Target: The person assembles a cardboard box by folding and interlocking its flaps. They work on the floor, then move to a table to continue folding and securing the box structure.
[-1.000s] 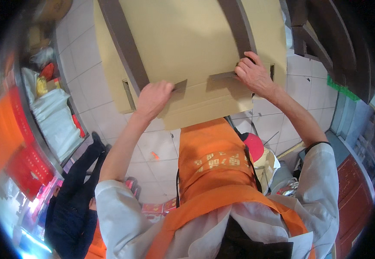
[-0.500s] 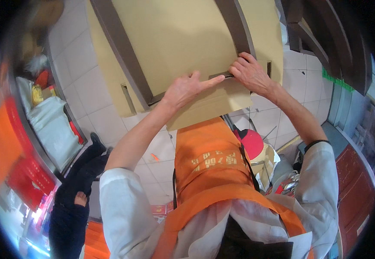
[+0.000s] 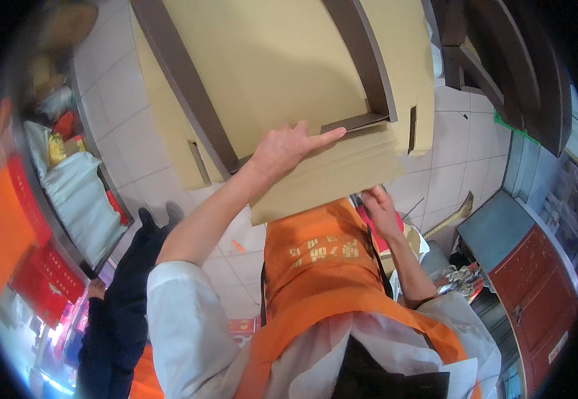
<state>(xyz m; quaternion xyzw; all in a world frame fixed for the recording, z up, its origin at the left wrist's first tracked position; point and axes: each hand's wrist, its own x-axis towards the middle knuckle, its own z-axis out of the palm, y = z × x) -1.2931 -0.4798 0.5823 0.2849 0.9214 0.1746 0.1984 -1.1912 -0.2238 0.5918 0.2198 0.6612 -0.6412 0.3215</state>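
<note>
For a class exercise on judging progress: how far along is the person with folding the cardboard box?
Done: the tan cardboard box already shows creased panels and brown tape strips. In hand: the left hand presses flat on the lower flap, while the right hand sits below the flap's edge, fingers curled, apparently not gripping the box. Left: the flap looks unfastened, and the slot beside it is open.

A large flat tan cardboard carton with dark brown bands (image 3: 282, 86) fills the upper centre, red packages (image 3: 46, 282) stacked lower left.
</note>
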